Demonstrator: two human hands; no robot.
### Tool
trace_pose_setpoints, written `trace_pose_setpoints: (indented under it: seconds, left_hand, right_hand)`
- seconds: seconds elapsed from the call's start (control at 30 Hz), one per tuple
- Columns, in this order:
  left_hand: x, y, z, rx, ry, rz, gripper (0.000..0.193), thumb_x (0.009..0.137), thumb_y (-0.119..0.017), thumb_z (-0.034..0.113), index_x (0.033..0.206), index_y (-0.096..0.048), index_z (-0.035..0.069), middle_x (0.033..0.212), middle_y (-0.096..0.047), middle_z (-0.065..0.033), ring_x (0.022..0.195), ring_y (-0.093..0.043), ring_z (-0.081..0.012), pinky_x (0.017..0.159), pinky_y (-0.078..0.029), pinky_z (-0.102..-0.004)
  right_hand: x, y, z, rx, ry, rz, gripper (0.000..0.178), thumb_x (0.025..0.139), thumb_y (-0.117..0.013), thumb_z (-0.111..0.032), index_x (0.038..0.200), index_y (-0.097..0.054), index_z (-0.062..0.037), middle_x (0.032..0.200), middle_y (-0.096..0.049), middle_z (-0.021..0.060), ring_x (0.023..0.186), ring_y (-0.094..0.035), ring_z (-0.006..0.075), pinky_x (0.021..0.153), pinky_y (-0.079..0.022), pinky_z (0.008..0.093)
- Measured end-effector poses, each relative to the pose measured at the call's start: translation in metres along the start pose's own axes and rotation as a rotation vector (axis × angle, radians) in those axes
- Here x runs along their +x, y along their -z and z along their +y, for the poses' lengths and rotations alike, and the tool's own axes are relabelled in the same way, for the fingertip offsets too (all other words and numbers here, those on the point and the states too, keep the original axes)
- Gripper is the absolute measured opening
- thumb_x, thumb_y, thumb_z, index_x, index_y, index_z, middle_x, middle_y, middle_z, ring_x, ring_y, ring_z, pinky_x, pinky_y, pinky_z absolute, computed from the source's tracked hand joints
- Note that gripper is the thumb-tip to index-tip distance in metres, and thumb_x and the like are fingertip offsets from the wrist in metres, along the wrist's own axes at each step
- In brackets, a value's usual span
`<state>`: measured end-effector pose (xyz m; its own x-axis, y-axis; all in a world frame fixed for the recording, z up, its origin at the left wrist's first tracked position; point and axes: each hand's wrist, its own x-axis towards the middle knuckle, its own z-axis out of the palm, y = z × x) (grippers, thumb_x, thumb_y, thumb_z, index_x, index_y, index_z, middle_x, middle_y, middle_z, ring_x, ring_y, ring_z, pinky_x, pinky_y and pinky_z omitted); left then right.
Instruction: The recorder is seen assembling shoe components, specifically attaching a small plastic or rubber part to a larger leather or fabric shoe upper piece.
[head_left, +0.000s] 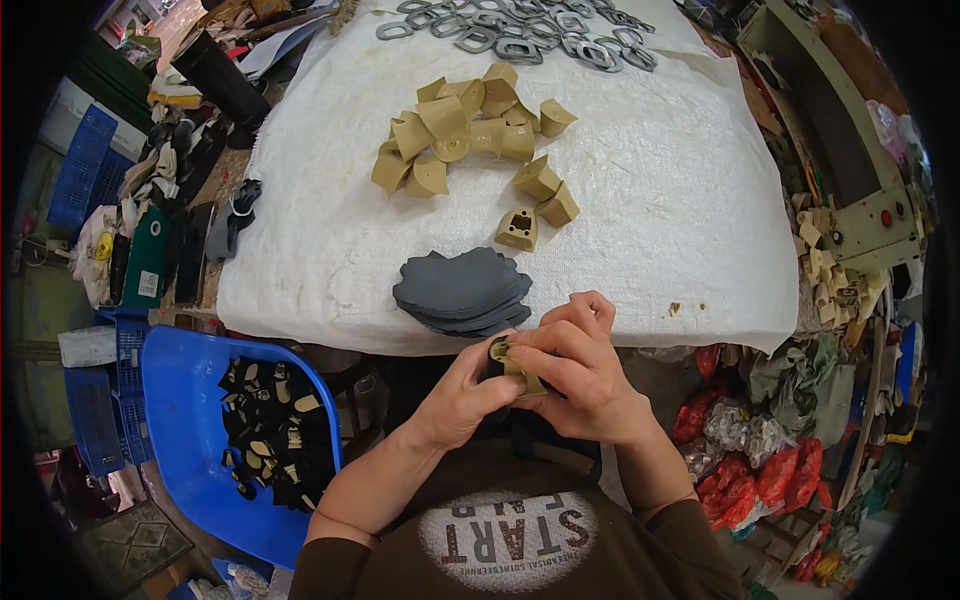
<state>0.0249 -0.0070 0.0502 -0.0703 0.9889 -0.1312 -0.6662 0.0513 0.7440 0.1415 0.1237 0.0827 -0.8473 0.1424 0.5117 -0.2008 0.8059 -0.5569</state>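
Close to my body, at the table's front edge, my left hand [455,398] and my right hand [580,372] are closed together round a tan shoe heel [528,384]. A dark strip [497,350] shows at the heel's upper left, by my left fingertips; my fingers cover part of both. Just beyond my hands lies a stack of dark grey cut pieces [462,285]. One tan heel [517,229] with holes in its face stands behind that stack. Two more heels [550,190] sit farther off, and a loose heap of tan heels [445,120] lies past them.
White woven sheeting [640,220] covers the table. Grey ring-shaped pieces [520,35] are spread at its far end. A blue tub [165,400] with black and tan pieces stands at the lower left. On the right are a green machine [875,230] and red plastic bags [745,490].
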Motion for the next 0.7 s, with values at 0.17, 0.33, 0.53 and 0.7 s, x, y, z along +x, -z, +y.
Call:
trace_pose_setpoints:
  seconds: [0.17, 0.33, 0.53, 0.7]
  left_hand:
    - [-0.005, -0.01, -0.004, 0.144, -0.288, 0.304, 0.044, 0.088, -0.055, 0.022, 0.124, -0.04, 0.0, 0.107, -0.05, -0.0057, 0.099, -0.047, -0.0119, 0.088, -0.039, -0.0259]
    - [-0.017, -0.008, -0.005, 0.716, -0.605, 0.389, 0.026, 0.083, -0.068, 0.025, 0.095, -0.067, 0.002, 0.087, -0.051, -0.0066, 0.076, -0.048, -0.0151, 0.069, -0.041, -0.0266]
    - [-0.006, -0.01, -0.003, 1.088, -0.9, 0.45, 0.019, 0.076, -0.074, 0.021, 0.081, -0.065, 0.004, 0.069, -0.049, -0.0031, 0.062, -0.046, -0.0183, 0.056, -0.039, -0.03]
    - [-0.003, -0.008, 0.004, 1.148, -0.976, 0.346, 0.027, 0.072, -0.076, 0.026, 0.073, -0.06, 0.004, 0.06, -0.043, -0.0018, 0.056, -0.042, -0.0197, 0.054, -0.034, -0.0317]
  right_hand:
    - [-0.001, 0.001, 0.009, 0.068, -0.064, 0.059, 0.046, 0.059, -0.078, -0.017, 0.1, -0.059, -0.0086, 0.098, -0.057, 0.0011, 0.089, -0.05, 0.0232, 0.084, -0.028, 0.0413]
    - [-0.001, 0.003, 0.011, 0.111, -0.09, 0.099, 0.048, 0.058, -0.079, -0.016, 0.101, -0.058, -0.008, 0.096, -0.057, 0.002, 0.089, -0.05, 0.0235, 0.083, -0.029, 0.0398]
    - [-0.005, -0.005, 0.009, 0.261, -0.101, 0.122, 0.047, 0.059, -0.078, -0.013, 0.1, -0.057, -0.0073, 0.094, -0.056, 0.0041, 0.088, -0.05, 0.0239, 0.081, -0.031, 0.0377]
    - [-0.005, -0.007, 0.006, 0.216, -0.066, 0.092, 0.048, 0.055, -0.078, -0.011, 0.099, -0.058, -0.0071, 0.099, -0.059, 0.0044, 0.09, -0.051, 0.0261, 0.082, -0.032, 0.0389]
